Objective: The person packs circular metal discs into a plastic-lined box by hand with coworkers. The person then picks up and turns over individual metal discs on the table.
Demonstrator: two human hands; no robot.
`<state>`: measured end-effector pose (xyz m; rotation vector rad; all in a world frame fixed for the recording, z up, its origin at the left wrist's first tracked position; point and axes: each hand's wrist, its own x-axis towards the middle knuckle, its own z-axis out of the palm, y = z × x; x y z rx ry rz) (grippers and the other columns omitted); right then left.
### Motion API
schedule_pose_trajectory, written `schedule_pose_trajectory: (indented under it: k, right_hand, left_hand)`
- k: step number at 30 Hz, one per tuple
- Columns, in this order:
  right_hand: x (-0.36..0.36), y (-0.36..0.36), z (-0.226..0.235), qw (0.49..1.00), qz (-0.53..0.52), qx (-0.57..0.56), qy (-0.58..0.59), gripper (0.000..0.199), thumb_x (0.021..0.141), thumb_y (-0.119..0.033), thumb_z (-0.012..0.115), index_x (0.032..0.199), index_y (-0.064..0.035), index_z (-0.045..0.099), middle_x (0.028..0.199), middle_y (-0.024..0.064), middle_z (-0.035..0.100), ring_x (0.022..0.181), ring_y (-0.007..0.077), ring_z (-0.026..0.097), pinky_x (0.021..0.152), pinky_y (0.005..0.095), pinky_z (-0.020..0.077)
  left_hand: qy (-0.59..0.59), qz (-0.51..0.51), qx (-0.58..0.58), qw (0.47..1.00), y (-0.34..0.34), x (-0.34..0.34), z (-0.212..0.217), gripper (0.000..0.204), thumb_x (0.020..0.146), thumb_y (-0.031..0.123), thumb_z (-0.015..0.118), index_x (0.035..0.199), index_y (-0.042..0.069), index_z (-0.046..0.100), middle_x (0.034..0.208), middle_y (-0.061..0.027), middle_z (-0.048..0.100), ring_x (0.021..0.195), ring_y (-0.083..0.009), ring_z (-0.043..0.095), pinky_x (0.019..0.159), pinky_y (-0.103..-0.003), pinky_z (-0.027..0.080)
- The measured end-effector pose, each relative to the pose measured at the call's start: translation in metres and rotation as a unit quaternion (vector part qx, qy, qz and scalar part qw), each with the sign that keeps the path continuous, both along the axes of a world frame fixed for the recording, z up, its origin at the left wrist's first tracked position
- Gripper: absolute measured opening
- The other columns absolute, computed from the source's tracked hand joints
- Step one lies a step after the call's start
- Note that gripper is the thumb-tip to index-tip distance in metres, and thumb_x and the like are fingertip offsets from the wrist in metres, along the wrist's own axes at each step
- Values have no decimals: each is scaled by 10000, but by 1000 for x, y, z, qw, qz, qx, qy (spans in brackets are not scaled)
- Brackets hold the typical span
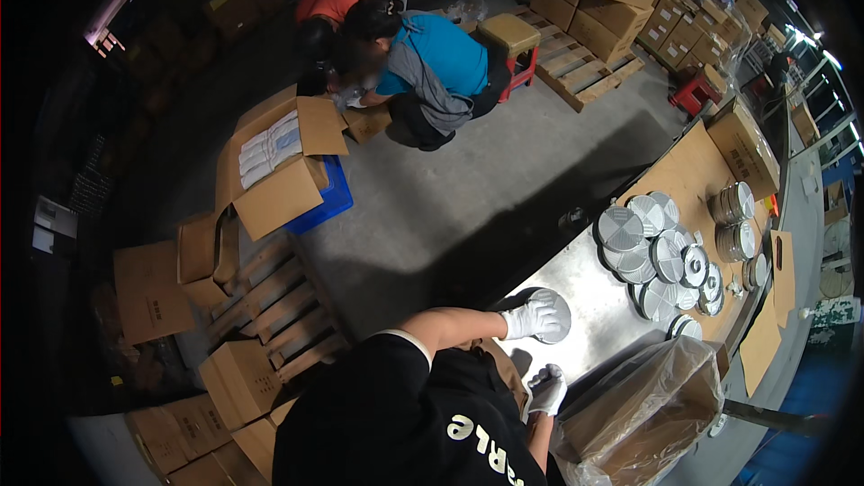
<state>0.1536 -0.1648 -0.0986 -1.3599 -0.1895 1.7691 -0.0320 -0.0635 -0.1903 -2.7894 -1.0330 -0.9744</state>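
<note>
My left hand point(533, 317), in a white glove, reaches over the near end of the shiny metal table point(580, 299). Its fingers lie across a round grey disc point(562, 313) and hold it; the thumb is hidden. Closer to my body, my gloved right hand point(546, 389) is closed with its fingers curled beside the table's edge. Whatever it may hold is too small to make out. Farther along the table lies a heap of similar grey discs point(621, 229), some ribbed and overlapping.
An open carton point(630, 427) with a clear plastic liner stands right of my right hand. Stacked discs point(736, 202) sit at the table's far side. Two people point(450, 58) bend over cartons across the floor. A wooden pallet point(279, 306) and cardboard boxes point(238, 378) are at left.
</note>
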Motion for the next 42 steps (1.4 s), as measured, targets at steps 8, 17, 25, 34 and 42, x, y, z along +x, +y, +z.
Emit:
schedule_pose_trajectory:
  k: [8,17,25,34,42]
  right_hand:
    - [-19,42,-32,982,46,-90,-159,330,858,-440,665,729,-156,557,524,-19,411,410,102,400,363,258,327]
    - [-26,66,-78,933,30,-144,328,464,961,-421,493,618,-111,460,395,-75,234,304,70,201,306,233,190]
    - [-34,49,-19,989,-54,-72,114,167,816,-152,693,706,-154,567,507,-71,402,376,58,270,337,230,219]
    - [18,-9,40,995,-44,71,-58,81,759,-92,700,807,-35,732,639,19,649,408,55,421,369,229,272]
    - [51,-57,66,984,-57,124,-116,150,730,-97,751,851,-11,734,706,31,683,496,49,487,457,221,353]
  left_hand:
    - [1,39,-22,999,2,3,1,367,711,220,597,1069,146,628,1147,-29,591,1155,-235,518,1030,-450,376]
    - [56,37,-238,969,-2,-10,48,471,836,191,538,1302,125,517,1323,-98,513,1264,-243,454,1080,-423,330]
    - [-12,217,-327,920,-17,-28,86,698,689,5,627,1350,33,404,1286,-198,492,1181,-355,492,1034,-401,379]
    - [-287,225,-638,678,-11,-30,36,686,869,-60,508,1478,47,211,1494,-200,308,1278,-296,440,1007,-327,406]
    - [-227,184,-681,671,-19,16,44,587,904,44,556,1440,34,318,1414,-182,440,1084,-178,556,776,-243,471]
